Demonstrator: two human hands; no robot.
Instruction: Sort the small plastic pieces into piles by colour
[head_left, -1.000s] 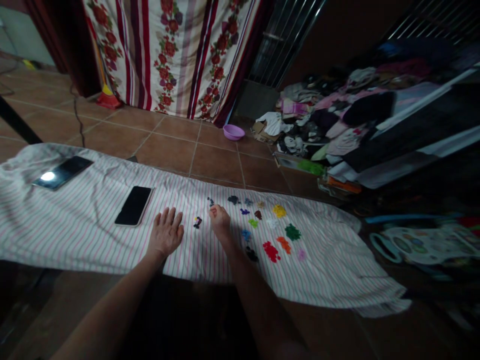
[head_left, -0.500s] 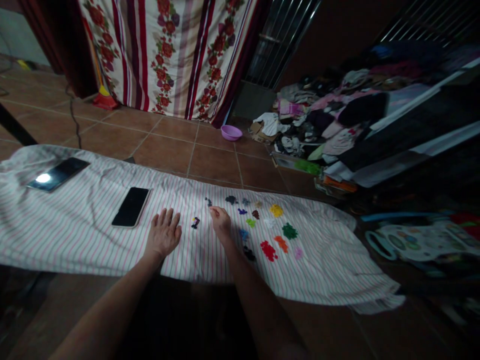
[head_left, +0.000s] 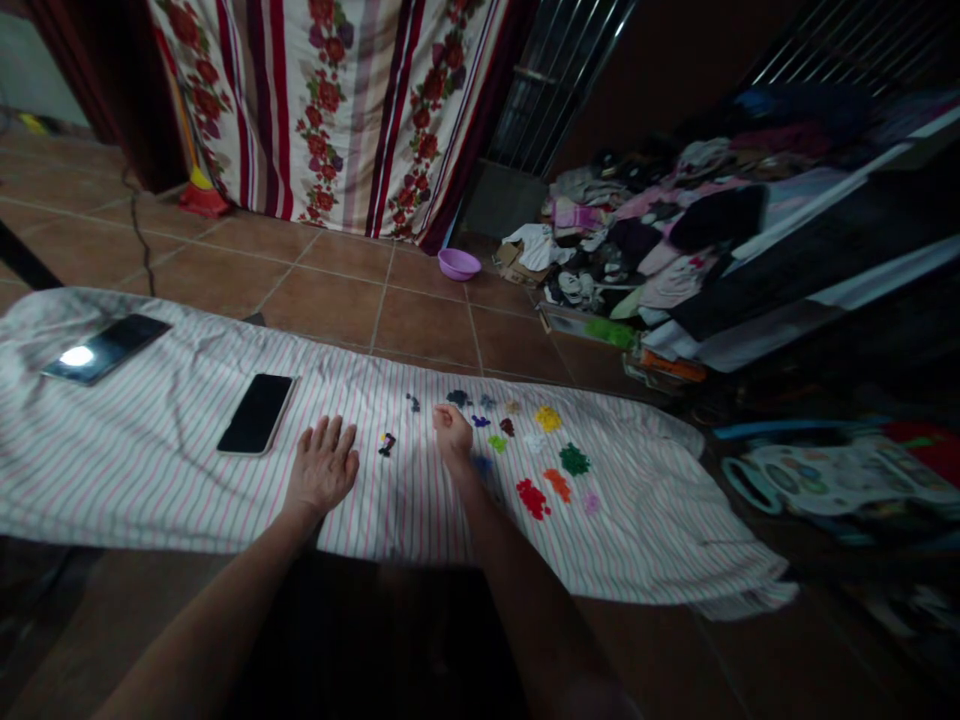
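Risks, left to right: the left hand lies palm down on the striped cloth, fingers extended and slightly apart, with nothing seen in its grasp; were it to drag the fabric, the small dark piece with a yellow spot, lying just to its right, might tip or shift; the loose grey bits, between that piece and the right hand, could scatter under a brush of the knuckles; the right hand is drawn into a curl, and whether its fingertips pinch anything cannot be told; a bit hidden there could drop if the curl slackened; the right forearm passes close by the blue pile, partly hiding it, so a low sweep could push it into the lime pile; dim light may cause the dark grey pile and the brown pile to be misread

Surface and room, left to right: a glossy dark device reflecting a lamp, then a black-screened phone, on creased cloth; farther right, the red pile, yellow pile and green pile; beyond, on the tiled floor, a red-and-yellow broom; a floral curtain; a purple basin; a heap of clothes
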